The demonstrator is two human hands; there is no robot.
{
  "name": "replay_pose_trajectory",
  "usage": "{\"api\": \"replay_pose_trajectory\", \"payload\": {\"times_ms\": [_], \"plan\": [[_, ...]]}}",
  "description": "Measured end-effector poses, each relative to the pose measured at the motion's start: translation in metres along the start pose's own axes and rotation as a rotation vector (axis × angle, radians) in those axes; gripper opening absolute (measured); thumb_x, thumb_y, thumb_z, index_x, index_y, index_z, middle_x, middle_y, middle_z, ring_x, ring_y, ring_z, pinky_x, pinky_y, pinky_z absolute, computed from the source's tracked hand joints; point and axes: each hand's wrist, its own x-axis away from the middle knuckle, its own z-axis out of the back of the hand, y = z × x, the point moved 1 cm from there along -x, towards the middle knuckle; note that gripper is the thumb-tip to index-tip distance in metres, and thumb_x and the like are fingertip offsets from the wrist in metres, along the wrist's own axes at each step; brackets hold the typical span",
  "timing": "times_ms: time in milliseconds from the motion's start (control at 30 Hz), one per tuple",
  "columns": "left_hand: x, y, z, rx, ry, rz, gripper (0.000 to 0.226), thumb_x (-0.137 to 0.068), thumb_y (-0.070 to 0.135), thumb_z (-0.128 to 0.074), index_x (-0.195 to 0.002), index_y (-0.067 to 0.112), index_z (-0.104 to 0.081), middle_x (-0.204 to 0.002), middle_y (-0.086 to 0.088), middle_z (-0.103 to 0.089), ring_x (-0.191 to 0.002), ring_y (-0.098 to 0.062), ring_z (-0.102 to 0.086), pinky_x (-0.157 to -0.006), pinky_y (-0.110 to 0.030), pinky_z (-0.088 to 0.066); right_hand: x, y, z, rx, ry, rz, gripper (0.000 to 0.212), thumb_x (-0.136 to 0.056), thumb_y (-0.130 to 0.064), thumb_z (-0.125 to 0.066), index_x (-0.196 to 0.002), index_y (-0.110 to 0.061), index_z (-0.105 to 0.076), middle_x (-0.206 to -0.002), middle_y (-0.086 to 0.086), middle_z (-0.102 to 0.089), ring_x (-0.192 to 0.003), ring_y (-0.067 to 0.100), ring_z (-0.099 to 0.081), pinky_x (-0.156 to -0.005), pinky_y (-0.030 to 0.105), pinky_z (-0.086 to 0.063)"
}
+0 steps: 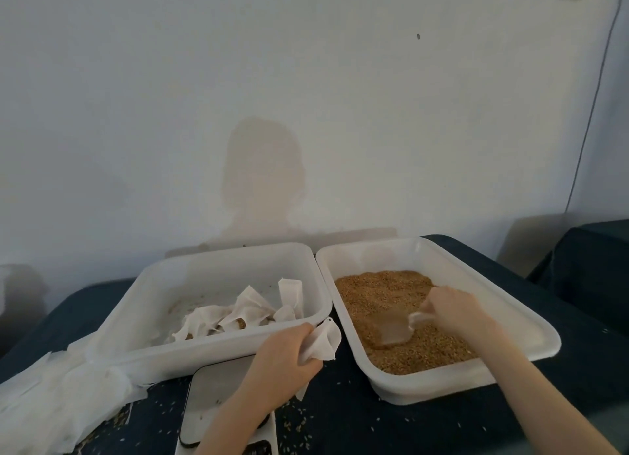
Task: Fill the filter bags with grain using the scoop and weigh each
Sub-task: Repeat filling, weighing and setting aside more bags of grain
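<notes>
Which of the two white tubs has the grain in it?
The white plastic tub on the right, where the right hand pushes a clear plastic scoop into brown grain. The left white plastic tub holds white filter bags.
</notes>
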Motion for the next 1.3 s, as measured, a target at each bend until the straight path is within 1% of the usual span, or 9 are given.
{"api": "replay_pose_trajectory", "payload": {"times_ms": [67, 133, 300, 400, 500, 700, 833, 1000, 1300], "plan": [[0.001, 0.001, 0.001, 0.002, -0.003, -0.004, 0.015, -0.076, 0.041, -0.051, -0.068, 0.038, -0.039, -0.065, 0.015, -0.047, -0.059, 0.000, -0.042, -0.058, -0.016, -0.034, 0.002, 0.008, -0.002, -0.195, -0.104, 0.031, 0.045, -0.081, -0.055, -0.066, -0.088, -0.011, -0.074, -0.064, -0.007, -0.051, -0.056, 0.010, -0.044, -0.059, 0.019, -0.039], [0.002, 0.001, 0.002, -0.002, -0.007, -0.005, 0.015, -0.076, 0.042, -0.051, -0.067, 0.039, -0.039, -0.064, 0.016, -0.046, -0.059, 0.001, -0.042, -0.058, -0.015, -0.032, 0.004, 0.016, -0.006, -0.271, -0.126, 0.051, 0.051, -0.081, -0.056, -0.064, -0.093, -0.008, -0.073, -0.068, -0.004, -0.051, -0.061, 0.010, -0.043, -0.061, 0.019, -0.037], [0.002, 0.002, 0.002, -0.005, -0.014, 0.013, 0.013, -0.076, 0.043, -0.050, -0.070, 0.040, -0.040, -0.068, 0.017, -0.049, -0.062, 0.002, -0.046, -0.059, -0.014, -0.033, 0.006, 0.024, -0.020, -0.362, -0.185, 0.129, 0.022, -0.092, -0.032, -0.062, -0.070, -0.029, -0.062, -0.073, -0.012, -0.057, -0.069, 0.005, -0.052, -0.070, 0.020, -0.040], [0.002, 0.003, 0.003, -0.009, -0.013, 0.009, 0.012, -0.076, 0.045, -0.049, -0.070, 0.039, -0.040, -0.068, 0.015, -0.051, -0.062, 0.000, -0.047, -0.058, -0.015, -0.035, 0.004, 0.023, -0.026, -0.425, -0.175, 0.128, 0.028, -0.094, -0.025, -0.059, -0.068, -0.036, -0.058, -0.068, -0.016, -0.055, -0.065, 0.001, -0.050, -0.072, 0.021, -0.042], [0.004, 0.004, 0.004, 0.004, -0.014, 0.019, 0.011, -0.075, 0.046, -0.050, -0.070, 0.040, -0.042, -0.068, 0.016, -0.052, -0.064, 0.002, -0.049, -0.058, -0.014, -0.034, 0.005, 0.018, -0.027, -0.549, -0.118, 0.119, 0.011, -0.094, -0.032, -0.059, -0.093, -0.032, -0.070, -0.080, -0.013, -0.066, -0.074, 0.006, -0.059, -0.077, 0.025, -0.046], [0.007, 0.000, 0.012, 0.018, -0.006, 0.070, 0.011, -0.080, 0.037, -0.055, -0.077, 0.038, -0.045, -0.074, 0.014, -0.055, -0.064, 0.001, -0.049, -0.057, -0.013, -0.036, 0.008, 0.007, -0.013, -0.646, 0.038, 0.185, 0.025, -0.092, -0.033, -0.061, -0.117, -0.032, -0.067, -0.080, -0.017, -0.069, -0.058, -0.006, -0.056, -0.061, 0.012, -0.045], [0.012, -0.009, 0.022, 0.026, 0.010, 0.128, 0.015, -0.083, 0.036, -0.057, -0.091, 0.041, -0.045, -0.084, 0.017, -0.057, -0.075, 0.001, -0.056, -0.061, -0.012, -0.038, 0.016, -0.011, 0.008, -0.680, -0.004, 0.320, 0.027, -0.091, -0.027, -0.063, -0.112, -0.044, -0.064, -0.102, -0.020, -0.069, -0.094, 0.008, -0.065, -0.093, 0.035, -0.052], [0.025, -0.028, 0.040, 0.026, 0.072, 0.206, 0.027, -0.085, 0.037, -0.057, -0.107, 0.040, -0.044, -0.090, 0.021, -0.056, -0.081, 0.003, -0.055, -0.065, -0.014, -0.042, 0.025, -0.035, 0.026, -0.691, -0.094, 0.448, 0.040, -0.090, -0.016, -0.063, -0.110, -0.050, -0.057, -0.120, -0.025, -0.060, -0.104, -0.014, -0.055, -0.085, 0.012, -0.046], [0.052, -0.061, 0.076, -0.079, 0.119, 0.265, 0.023, -0.085, 0.042, -0.055, -0.105, 0.035, -0.047, -0.091, 0.015, -0.059, -0.081, 0.000, -0.056, -0.074, -0.024, -0.049, 0.030, -0.072, 0.039, -0.674, -0.302, 0.557, 0.040, -0.089, -0.006, -0.060, -0.110, -0.040, -0.064, -0.106, -0.036, -0.061, -0.099, -0.012, -0.058, -0.090, 0.022, -0.053]]}}
